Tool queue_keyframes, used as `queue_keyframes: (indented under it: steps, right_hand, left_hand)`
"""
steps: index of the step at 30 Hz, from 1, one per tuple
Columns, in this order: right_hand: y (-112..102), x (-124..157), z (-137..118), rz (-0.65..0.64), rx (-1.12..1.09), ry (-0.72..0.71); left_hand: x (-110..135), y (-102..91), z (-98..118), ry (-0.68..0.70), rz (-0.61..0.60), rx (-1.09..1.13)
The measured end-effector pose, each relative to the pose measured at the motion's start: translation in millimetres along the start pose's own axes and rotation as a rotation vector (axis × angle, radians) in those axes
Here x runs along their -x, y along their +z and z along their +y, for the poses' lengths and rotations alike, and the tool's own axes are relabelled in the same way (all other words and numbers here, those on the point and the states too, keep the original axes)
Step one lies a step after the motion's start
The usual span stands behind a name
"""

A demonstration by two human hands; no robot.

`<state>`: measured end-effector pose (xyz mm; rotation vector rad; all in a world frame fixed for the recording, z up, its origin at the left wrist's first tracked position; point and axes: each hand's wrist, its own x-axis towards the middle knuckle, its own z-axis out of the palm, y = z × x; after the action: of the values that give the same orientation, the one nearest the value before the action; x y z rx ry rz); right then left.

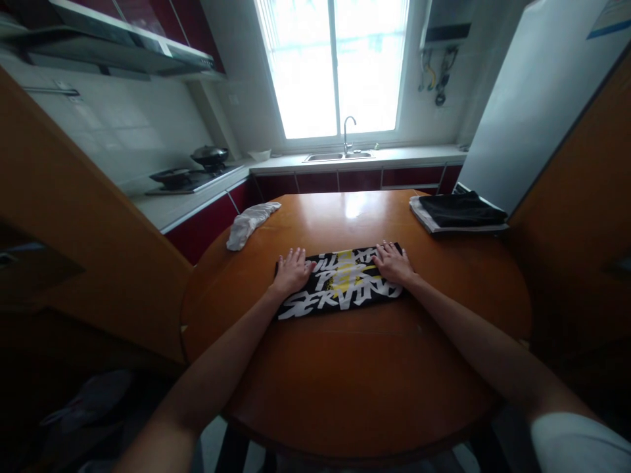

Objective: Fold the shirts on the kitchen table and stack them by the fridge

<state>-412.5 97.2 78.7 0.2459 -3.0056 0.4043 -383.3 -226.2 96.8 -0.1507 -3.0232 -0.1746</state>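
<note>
A black folded garment, probably a T-shirt (340, 279), lies flat on the wooden table (355, 368), its white lettering and yellow print facing up. My left hand (292, 270) rests flat on its left end, fingers stretched out and pointing away from me. On the far right corner lies my right hand (394, 264), palm down with the fingers spread. Both hands press on the cloth without gripping it. The parts of the print beneath my hands are hidden.
A stack of folded dark and white clothes (458, 211) sits at the table's far right. Crumpled white cloth (251, 225) lies at the far left edge. Beyond are a counter with a sink (325, 157), a stove with pans (210, 156), and a refrigerator (537, 98) at right.
</note>
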Motion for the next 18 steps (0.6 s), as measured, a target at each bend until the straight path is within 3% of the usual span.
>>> queue_keyframes:
  steps: [4, 7, 11, 15, 18]
  right_hand:
    - [-1, 3, -4, 0.073, 0.009, 0.011]
    - [-8, 4, -2, 0.15, 0.005, 0.059]
    - [-25, 0, 20, 0.159, -0.036, 0.157]
    - [-34, -8, 52, 0.119, -0.157, 0.269]
    - [-35, -11, 66, 0.087, -0.236, 0.277]
  left_hand:
    - [16, 0.0, 37, 0.214, 0.009, 0.036]
    - [27, 1.1, 57, 0.351, -0.084, 0.08]
    - [32, 0.2, 62, 0.469, -0.216, 0.072]
    - [34, -3.6, 62, 0.48, -0.239, 0.064]
    - [38, -6.1, 67, 0.551, -0.251, 0.076]
